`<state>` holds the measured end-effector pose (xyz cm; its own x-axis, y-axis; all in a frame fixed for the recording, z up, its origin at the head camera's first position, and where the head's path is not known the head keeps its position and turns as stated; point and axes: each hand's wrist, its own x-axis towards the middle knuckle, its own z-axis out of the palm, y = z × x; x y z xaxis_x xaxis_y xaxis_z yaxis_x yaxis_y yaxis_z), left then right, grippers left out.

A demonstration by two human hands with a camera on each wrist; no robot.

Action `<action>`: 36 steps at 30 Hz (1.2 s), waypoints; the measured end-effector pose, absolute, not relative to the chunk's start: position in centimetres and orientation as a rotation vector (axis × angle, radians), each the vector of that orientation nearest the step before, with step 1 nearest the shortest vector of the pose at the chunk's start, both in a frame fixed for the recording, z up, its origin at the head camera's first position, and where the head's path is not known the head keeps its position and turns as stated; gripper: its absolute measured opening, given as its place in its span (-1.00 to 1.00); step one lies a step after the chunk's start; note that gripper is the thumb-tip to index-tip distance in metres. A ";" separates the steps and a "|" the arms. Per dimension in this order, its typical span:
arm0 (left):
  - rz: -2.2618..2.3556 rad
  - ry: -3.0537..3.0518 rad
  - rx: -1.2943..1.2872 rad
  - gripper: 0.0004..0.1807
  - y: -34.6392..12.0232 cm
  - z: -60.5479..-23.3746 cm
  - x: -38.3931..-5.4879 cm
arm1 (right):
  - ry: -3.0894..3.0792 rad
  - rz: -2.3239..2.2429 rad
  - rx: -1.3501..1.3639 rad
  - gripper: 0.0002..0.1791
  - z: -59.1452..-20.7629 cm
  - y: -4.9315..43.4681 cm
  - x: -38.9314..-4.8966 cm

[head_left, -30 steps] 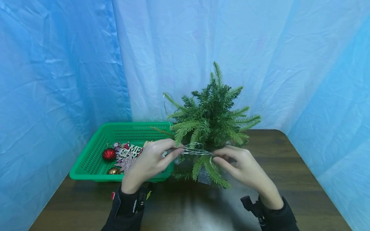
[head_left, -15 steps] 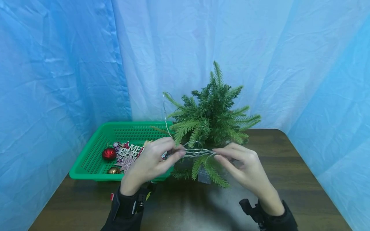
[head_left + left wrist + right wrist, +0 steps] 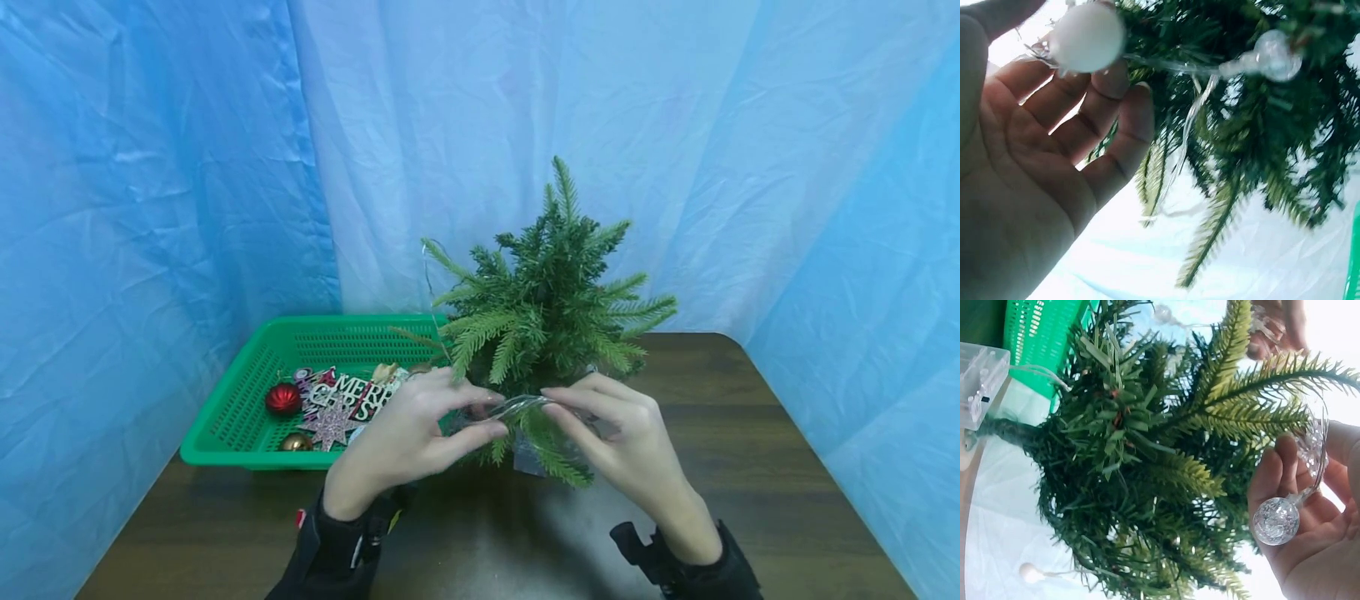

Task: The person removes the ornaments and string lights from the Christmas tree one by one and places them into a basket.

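Note:
A bundle of clear-wired string lights (image 3: 520,406) stretches between both hands in front of a small artificial Christmas tree (image 3: 558,308). My left hand (image 3: 423,421) holds its left end, with thumb and fingers on either side of the wires. Pinched in the fingertips of my right hand (image 3: 626,425) is the other end. In the left wrist view a round whitish bulb (image 3: 1088,39) overlaps the left fingers. The right wrist view has a clear bubbled bulb (image 3: 1276,521) dangling by the right palm. One wire strand (image 3: 428,279) loops over a left branch.
Left of the tree stands a green basket (image 3: 225,457) with a red ball (image 3: 283,401), a gold ball (image 3: 296,442), a glittery star (image 3: 330,425) and a lettered sign (image 3: 352,390). A clear battery box (image 3: 982,387) sits near the tree's base. Blue curtains surround the dark wooden table (image 3: 720,417).
My left hand has moved right and slightly down, toward the right hand, its thumb and fingers now wider apart. The wire span between the hands is shorter. More of the basket's sign shows.

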<state>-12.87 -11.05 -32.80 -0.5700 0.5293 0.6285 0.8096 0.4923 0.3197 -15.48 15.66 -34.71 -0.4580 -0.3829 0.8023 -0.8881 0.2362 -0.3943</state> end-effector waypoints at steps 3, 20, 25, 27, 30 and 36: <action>-0.805 -2.306 -1.099 -0.61 -10.2 -33.1 -13.0 | -1.956 1.159 1.159 -0.77 -34.8 15.5 -15.4; -0.806 -2.166 -1.130 -0.78 -8.5 -33.7 -14.1 | -1.995 1.139 1.202 -0.77 -35.2 15.2 -15.5; -0.858 -2.151 -1.126 -0.85 -8.6 -33.7 -14.0 | -2.012 1.174 1.215 -0.73 -35.0 15.4 -15.4; -0.894 -2.146 -1.130 -0.87 -8.7 -33.6 -14.0 | -2.020 1.196 1.220 -0.71 -35.0 15.5 -15.4; -0.962 -2.144 -1.141 -0.88 -8.7 -33.5 -13.8 | -2.030 1.205 1.230 -0.70 -34.9 15.6 -15.3; -1.118 -2.198 -1.109 -0.89 -8.9 -33.2 -13.3 | -2.002 1.185 1.280 -0.76 -34.9 15.8 -15.3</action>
